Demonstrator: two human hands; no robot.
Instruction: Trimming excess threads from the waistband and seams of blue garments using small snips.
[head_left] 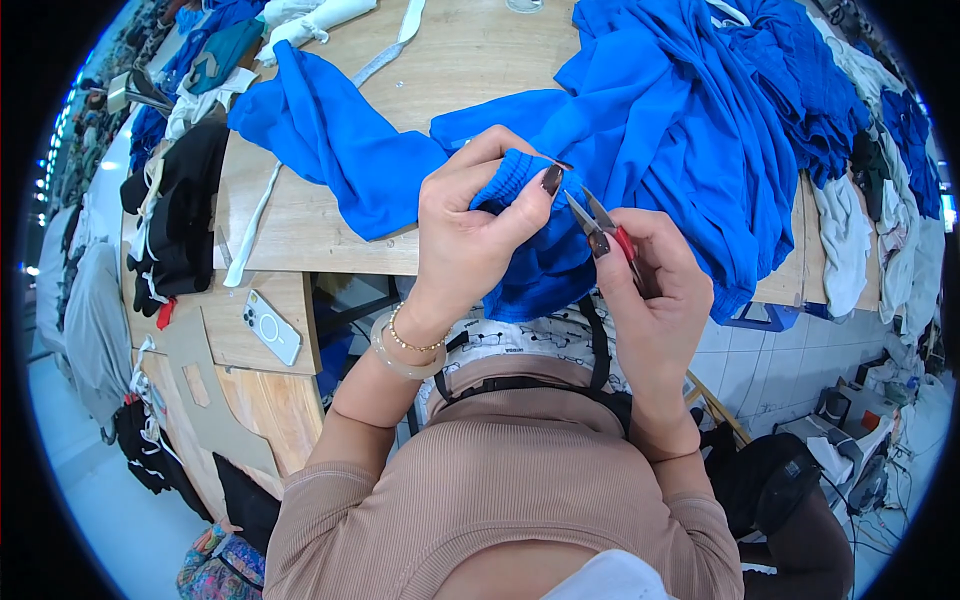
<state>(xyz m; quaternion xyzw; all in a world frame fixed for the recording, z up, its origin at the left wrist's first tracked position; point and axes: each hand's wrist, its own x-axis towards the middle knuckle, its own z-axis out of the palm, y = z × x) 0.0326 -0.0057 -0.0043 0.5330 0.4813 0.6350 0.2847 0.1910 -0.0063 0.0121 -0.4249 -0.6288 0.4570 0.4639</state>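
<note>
A bright blue garment (670, 130) spreads over the table's near edge, and its gathered, elastic-looking edge is pinched in my left hand (475, 220). Red-handled thread snips (622, 240) sit in my right hand (655, 270), their metal blades pointing up and left toward the pinched edge. The blade tips are close to my left thumb; whether they touch the fabric or a thread I cannot tell. One long blue piece of the garment stretches to the left across the table, and a bunched part hangs below my hands.
The wooden table (470, 60) carries a white strip (255, 225), black cloth (185, 200) and a phone (271, 326) at the left. More blue cloth (800, 85) and white cloth (842, 240) lie at the right. A cardboard pattern piece (215, 390) rests at the lower left.
</note>
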